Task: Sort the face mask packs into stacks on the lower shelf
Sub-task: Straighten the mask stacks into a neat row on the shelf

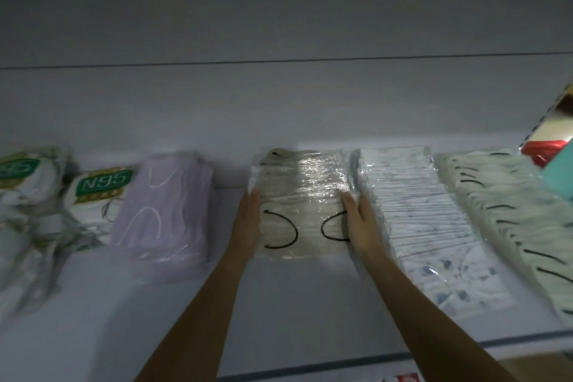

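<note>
The tan mask pack (302,192) lies in the middle of the shelf (279,304), its long side running from the front edge to the back. The left hand (248,220) presses flat on its left side and the right hand (359,220) on its right, fingers straight, so both are just as near. The blue-and-white pack (415,211) sits just beside the right hand, so there looks to be room only to the left.

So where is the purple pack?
In the head view, the purple pack lies left of centre, between the N95 pack and the left hand.
</note>
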Demonstrator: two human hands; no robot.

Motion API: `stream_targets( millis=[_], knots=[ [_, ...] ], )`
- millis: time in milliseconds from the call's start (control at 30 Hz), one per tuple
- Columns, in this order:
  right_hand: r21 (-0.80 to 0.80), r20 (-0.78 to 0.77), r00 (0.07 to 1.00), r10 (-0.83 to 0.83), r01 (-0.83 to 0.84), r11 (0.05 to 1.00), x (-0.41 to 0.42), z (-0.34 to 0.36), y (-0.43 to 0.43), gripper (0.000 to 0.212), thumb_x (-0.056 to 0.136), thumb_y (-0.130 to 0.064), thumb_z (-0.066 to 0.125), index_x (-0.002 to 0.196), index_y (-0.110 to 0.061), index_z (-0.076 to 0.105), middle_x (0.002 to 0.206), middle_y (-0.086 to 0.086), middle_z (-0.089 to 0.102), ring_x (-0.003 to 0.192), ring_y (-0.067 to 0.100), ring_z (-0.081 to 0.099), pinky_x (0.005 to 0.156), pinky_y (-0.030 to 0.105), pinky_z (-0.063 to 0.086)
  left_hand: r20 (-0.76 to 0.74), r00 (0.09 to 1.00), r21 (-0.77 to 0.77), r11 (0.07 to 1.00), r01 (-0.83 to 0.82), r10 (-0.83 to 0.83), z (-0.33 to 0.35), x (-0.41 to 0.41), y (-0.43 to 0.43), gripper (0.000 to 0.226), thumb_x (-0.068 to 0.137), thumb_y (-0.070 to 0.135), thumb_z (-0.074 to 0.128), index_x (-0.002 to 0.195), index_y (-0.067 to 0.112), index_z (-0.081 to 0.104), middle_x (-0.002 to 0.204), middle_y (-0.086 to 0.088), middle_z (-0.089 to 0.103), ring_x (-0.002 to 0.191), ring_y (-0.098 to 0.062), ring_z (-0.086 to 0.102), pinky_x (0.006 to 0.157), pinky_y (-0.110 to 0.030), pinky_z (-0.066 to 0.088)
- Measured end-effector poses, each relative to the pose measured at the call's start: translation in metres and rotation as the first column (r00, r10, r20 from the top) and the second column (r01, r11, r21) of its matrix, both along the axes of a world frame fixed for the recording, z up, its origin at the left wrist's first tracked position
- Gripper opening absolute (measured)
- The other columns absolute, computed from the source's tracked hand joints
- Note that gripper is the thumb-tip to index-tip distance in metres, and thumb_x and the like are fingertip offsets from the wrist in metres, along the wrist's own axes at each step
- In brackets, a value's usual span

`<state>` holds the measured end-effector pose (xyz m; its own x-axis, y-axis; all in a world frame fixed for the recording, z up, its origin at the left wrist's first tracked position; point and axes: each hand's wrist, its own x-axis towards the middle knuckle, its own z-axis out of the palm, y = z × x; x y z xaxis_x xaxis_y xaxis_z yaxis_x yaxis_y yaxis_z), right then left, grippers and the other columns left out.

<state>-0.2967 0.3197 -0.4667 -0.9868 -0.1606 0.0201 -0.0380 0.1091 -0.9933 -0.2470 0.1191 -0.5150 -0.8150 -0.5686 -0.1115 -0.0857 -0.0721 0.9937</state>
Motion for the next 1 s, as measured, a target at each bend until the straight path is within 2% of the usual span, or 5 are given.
stream_targets(
  millis=[300, 433, 600, 833, 1000],
  knots=[
    [-0.022, -0.065, 0.995, 0.071, -0.072, 0.997, 0.016, -0.002, 0.009, 0.062, 0.091, -0.052, 0.044, 0.147, -0.033, 0.025, 0.151, -0.013, 0.030, 0.139, 0.006, 0.026, 0.116, 0.039, 0.023, 0.005, 0.997, 0.062, 0.995, -0.079, 0.079, -0.003, 0.018, 0.014, 0.107, 0.063, 0.090, 0.044, 0.142, 0.017, 0.038, 0.144, -0.004, 0.044, 0.132, -0.019, 0.041, 0.113, -0.047, 0.029],
    [0.031, -0.089, 0.994, 0.064, -0.061, 0.998, 0.022, -0.005, 0.016, 0.049, 0.097, -0.040, 0.043, 0.143, -0.025, 0.034, 0.140, -0.017, 0.042, 0.132, 0.003, 0.035, 0.106, 0.014, 0.027, -0.005, 0.978, -0.126, 0.970, -0.208, 0.209, 0.042, 0.047, 0.035, 0.061, 0.100, 0.040, 0.033, 0.136, -0.009, 0.029, 0.142, -0.024, 0.035, 0.132, -0.034, 0.034, 0.110, -0.046, 0.027],
    [0.049, -0.066, 0.998, -0.005, 0.008, 0.999, 0.032, -0.001, 0.027, 0.045, 0.099, -0.023, 0.043, 0.141, -0.011, 0.035, 0.108, -0.027, 0.046, 0.111, -0.002, 0.039, 0.078, -0.006, 0.027, -0.012, 0.971, -0.050, 0.969, -0.241, 0.240, 0.028, 0.061, 0.035, 0.104, 0.077, 0.081, 0.027, 0.140, -0.002, 0.032, 0.146, -0.020, 0.036, 0.135, -0.031, 0.035, 0.114, -0.048, 0.025],
    [0.100, -0.048, 0.998, 0.042, -0.037, 0.994, 0.045, -0.007, 0.026, 0.057, 0.096, -0.035, 0.041, 0.148, -0.018, 0.025, 0.153, -0.003, 0.028, 0.140, 0.010, 0.024, 0.115, 0.028, 0.019, -0.042, 0.999, -0.199, 0.980, -0.006, -0.002, 0.041, 0.072, 0.051, 0.040, 0.099, 0.036, 0.025, 0.133, 0.021, 0.041, 0.128, 0.021, 0.046, 0.116, 0.013, 0.043, 0.095, -0.002, 0.030],
    [0.118, -0.003, 0.999, 0.043, -0.043, 0.992, 0.058, -0.007, 0.033, 0.064, 0.090, -0.047, 0.039, 0.148, -0.020, 0.027, 0.152, -0.003, 0.030, 0.138, 0.008, 0.025, 0.112, 0.027, 0.021, 0.003, 1.000, -0.237, 0.971, 0.019, -0.019, 0.031, 0.076, 0.051, 0.062, 0.095, 0.054, 0.032, 0.141, 0.013, 0.037, 0.145, -0.001, 0.041, 0.133, -0.010, 0.037, 0.115, -0.030, 0.025]
  ],
)
